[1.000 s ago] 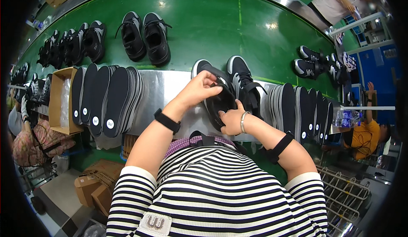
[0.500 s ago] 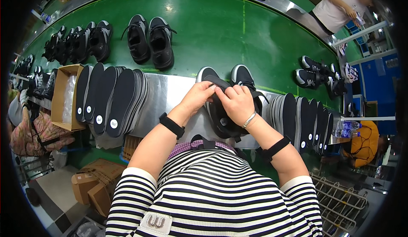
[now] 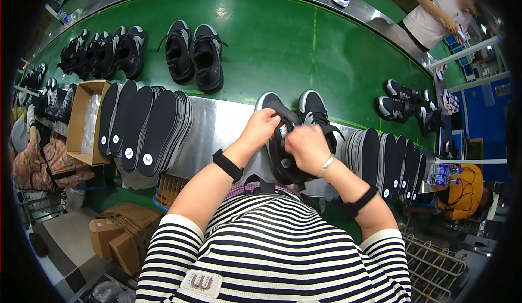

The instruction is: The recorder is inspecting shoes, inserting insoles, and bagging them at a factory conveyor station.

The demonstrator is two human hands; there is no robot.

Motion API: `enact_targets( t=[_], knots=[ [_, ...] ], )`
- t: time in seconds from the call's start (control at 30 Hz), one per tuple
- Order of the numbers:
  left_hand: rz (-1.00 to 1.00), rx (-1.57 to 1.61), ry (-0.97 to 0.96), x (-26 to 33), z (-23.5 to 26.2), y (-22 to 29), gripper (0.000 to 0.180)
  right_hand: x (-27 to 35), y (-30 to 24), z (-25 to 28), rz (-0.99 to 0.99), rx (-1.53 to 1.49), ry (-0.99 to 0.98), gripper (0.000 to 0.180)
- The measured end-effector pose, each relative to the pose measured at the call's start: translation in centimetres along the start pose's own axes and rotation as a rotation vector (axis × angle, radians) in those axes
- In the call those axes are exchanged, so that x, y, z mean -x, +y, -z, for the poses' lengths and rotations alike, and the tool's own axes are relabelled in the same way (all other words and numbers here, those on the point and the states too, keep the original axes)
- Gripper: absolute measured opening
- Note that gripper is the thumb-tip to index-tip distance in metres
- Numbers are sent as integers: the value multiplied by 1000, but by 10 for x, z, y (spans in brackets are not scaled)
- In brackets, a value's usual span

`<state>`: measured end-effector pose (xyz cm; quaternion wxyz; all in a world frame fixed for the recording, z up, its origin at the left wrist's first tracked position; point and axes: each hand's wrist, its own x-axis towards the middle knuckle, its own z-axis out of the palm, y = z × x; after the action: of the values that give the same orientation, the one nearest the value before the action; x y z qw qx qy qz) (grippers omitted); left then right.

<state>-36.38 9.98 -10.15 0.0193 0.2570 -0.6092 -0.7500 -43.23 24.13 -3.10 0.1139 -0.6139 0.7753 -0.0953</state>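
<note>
**Two hands close on one black shoe**

Both hands now meet on the black shoe; a second ago the right hand was lower, under it. The left hand pinches the tongue at the opening, and the right hand grips the same place from the other side, so work is now inside the shoe. The shoe's long axis runs away from the person, toe to the green belt. The second shoe stands just beyond the right hand.
</note>
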Motion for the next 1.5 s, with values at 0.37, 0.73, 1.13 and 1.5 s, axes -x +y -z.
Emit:
enact_targets(
  t=[0.37,0.73,1.13,1.5],
  knots=[
    [-737,-753,293,49,13,86,20,32,-16,17,-241,-670,426,4],
    [-335,-796,344,118,154,109,22,5,-45,8,-78,-588,359,18],
    [-425,-485,1064,139,270,92,25,-3,-62,-20,-5,-122,-217,52],
    [-106,-467,237,58,26,-28,54,-38,-53,-40,-139,-271,-742,56]
  ],
)
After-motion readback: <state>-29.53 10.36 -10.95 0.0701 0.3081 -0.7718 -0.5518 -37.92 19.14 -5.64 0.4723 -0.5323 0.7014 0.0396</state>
